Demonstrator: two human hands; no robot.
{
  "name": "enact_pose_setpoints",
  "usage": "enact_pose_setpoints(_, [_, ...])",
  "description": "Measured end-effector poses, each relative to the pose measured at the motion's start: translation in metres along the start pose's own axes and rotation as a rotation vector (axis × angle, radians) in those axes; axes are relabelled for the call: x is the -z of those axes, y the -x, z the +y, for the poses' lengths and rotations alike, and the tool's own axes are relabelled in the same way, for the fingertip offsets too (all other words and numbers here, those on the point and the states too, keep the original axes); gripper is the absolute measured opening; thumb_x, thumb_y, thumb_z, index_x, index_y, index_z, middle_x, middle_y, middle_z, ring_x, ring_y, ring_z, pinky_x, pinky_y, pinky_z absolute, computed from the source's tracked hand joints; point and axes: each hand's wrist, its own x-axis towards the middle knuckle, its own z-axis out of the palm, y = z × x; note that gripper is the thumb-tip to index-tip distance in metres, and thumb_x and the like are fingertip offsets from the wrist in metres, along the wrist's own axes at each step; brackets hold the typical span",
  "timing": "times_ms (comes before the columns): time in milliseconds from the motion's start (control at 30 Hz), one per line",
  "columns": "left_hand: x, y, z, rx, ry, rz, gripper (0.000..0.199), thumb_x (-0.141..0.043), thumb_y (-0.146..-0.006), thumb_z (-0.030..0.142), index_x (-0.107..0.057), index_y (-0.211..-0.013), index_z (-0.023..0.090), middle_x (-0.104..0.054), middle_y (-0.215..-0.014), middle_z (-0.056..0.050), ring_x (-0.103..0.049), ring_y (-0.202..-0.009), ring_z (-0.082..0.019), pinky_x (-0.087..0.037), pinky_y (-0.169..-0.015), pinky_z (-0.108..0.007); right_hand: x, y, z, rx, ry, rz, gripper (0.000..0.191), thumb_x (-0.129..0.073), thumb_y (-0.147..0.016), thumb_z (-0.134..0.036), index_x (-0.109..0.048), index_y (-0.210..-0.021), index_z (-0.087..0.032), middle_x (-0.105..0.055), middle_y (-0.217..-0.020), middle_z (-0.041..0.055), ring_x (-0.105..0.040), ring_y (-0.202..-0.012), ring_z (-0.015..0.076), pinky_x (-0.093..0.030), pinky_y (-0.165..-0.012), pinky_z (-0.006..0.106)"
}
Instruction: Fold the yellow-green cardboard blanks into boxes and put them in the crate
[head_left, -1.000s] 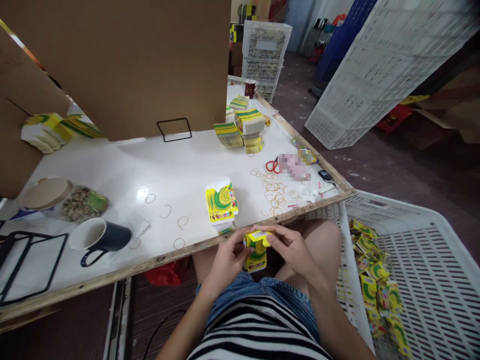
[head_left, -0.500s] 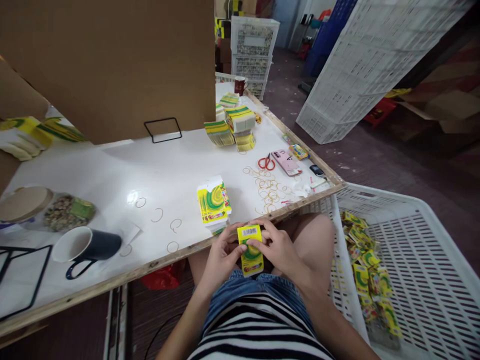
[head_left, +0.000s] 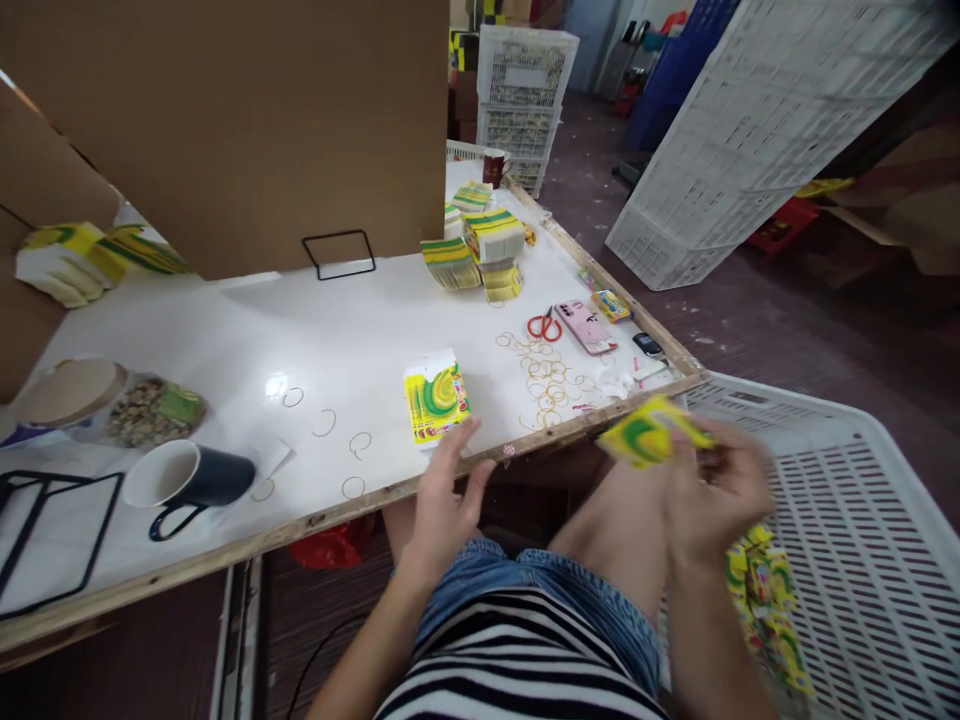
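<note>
My right hand (head_left: pixel 712 490) is closed on a yellow-green packet (head_left: pixel 646 434), blurred by motion, above the near edge of the white crate (head_left: pixel 847 440). Inside that crate lie several similar yellow packets (head_left: pixel 772 600). My left hand (head_left: pixel 450 490) holds nothing; its fingers are apart at the table's front edge, the fingertips by a stack of yellow-green cards (head_left: pixel 437 400) on the white table (head_left: pixel 247 330).
Loose rubber bands (head_left: pixel 547 385), red scissors (head_left: pixel 545 325) and a pink phone (head_left: pixel 586 327) lie on the right of the table. Card bundles (head_left: pixel 491 238) stand farther back. A dark mug (head_left: pixel 217 475) and a large cardboard sheet (head_left: pixel 285 130) are on the left.
My right hand has moved right with the packet, from the lap toward the crate. My left hand has let go of it and opened near the stack. The view has shifted slightly.
</note>
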Motion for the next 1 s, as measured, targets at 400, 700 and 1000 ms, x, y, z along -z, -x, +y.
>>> enact_pose_setpoints(400, [0.02, -0.012, -0.042, -0.084, -0.442, 0.064, 0.048, -0.055, -0.091, 0.027, -0.044, -0.138, 0.023, -0.057, -0.138, -0.014, -0.05, -0.132, -0.03, -0.015, -0.117, -0.064, -0.1, 0.049, -0.028, -0.261, -0.337, -0.665, 0.034, -0.057, -0.085, -0.044, -0.07, -0.098, -0.015, -0.07, -0.082, 0.0075, -0.058, -0.067, 0.0183, -0.048, -0.063, 0.03])
enact_pose_setpoints(700, [0.032, -0.01, -0.044, -0.058, -0.309, 0.081, 0.043, -0.056, -0.09, 0.028, -0.051, -0.133, 0.026, -0.063, -0.132, -0.008, -0.059, -0.122, -0.028, -0.015, -0.119, -0.059, -0.147, 0.066, -0.051, -0.335, -0.477, -0.798, 0.035, -0.058, -0.081, -0.05, -0.066, -0.081, -0.016, -0.055, -0.057, -0.0026, -0.043, -0.051, 0.0124, -0.038, -0.05, 0.025])
enact_pose_setpoints(1000, [0.029, -0.012, -0.016, 0.205, 0.316, 0.183, 0.051, -0.064, -0.083, 0.051, -0.061, -0.124, 0.02, -0.065, -0.128, -0.013, -0.057, -0.123, -0.031, -0.045, -0.104, -0.046, -0.1, 0.069, -0.067, -0.637, -0.923, -0.82, 0.043, -0.075, -0.073, -0.047, -0.056, -0.102, -0.023, -0.067, -0.072, -0.0005, -0.064, -0.066, 0.0179, -0.054, -0.068, 0.031])
